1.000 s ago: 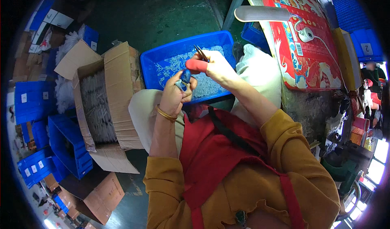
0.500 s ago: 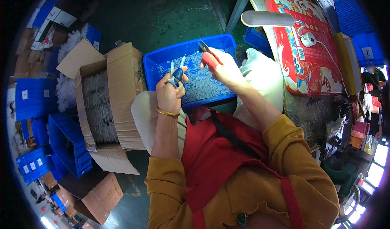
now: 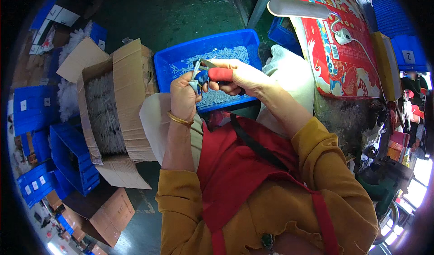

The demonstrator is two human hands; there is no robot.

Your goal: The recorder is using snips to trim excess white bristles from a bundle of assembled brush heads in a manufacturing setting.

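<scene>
My left hand [image 3: 182, 99] is closed around a thin, whitish toothed plastic strip [image 3: 196, 68], which sticks up from the fingers. Blue and pale grey coverings wrap its fingertips, and a gold bangle circles the wrist. My right hand [image 3: 251, 79], with a red cover on the thumb, grips dark-bladed snips [image 3: 207, 64]. Their blades point left and lie right against the strip; whether they touch it is too small to tell. Both hands are above a blue plastic bin [image 3: 162, 58] holding many small, translucent white pieces.
An open cardboard carton [image 3: 133, 74] full of pale strips stands on the left, near blue crates [image 3: 74, 155]. To the right, a lamp [image 3: 298, 8] extends over a bench with a red patterned box [image 3: 339, 65]. A green machine [image 3: 382, 182] stands at lower right.
My right hand has moved left and slightly down, carrying the snips from over the bin to the strip. The left hand stays nearly in place, still holding the strip.
</scene>
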